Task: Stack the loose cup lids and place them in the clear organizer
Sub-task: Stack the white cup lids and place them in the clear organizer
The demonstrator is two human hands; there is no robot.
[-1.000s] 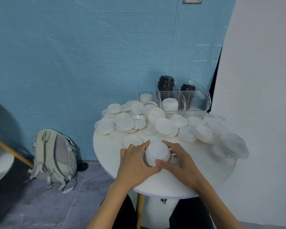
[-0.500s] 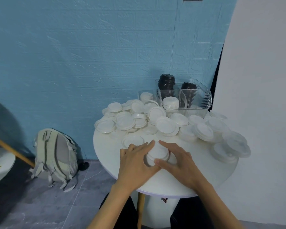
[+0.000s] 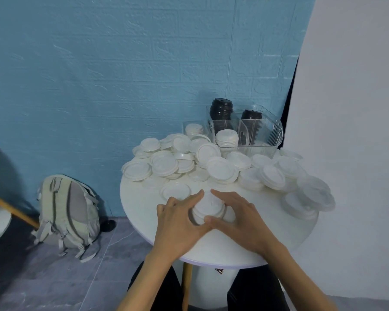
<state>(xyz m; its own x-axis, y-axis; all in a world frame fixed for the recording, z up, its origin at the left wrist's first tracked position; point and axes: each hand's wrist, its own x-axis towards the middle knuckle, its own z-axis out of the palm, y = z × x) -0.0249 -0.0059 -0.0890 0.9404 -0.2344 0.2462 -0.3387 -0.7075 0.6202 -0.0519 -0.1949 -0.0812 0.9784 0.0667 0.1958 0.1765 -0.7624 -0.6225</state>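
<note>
A short stack of white cup lids (image 3: 209, 208) stands on the round white table (image 3: 267, 239) near its front. My left hand (image 3: 180, 223) curls round the stack's left side and my right hand (image 3: 240, 217) curls round its right side, fingertips nearly meeting over the far rim. Behind them, several loose white lids (image 3: 220, 169) lie scattered and overlapping across the table. The clear organizer (image 3: 265, 135) stands at the back right; it holds a white lid stack (image 3: 226, 138) and two black lid stacks (image 3: 221, 112).
Clear lids (image 3: 312, 196) pile up at the table's right edge. A smaller clear box (image 3: 193, 129) with white lids sits left of the organizer. A grey backpack (image 3: 67, 212) leans on the blue wall on the floor to the left. A white wall is close on the right.
Both hands closed in tighter around the lid stack; their fingertips moved toward each other over its far rim. The stack stayed in the same place on the table.
</note>
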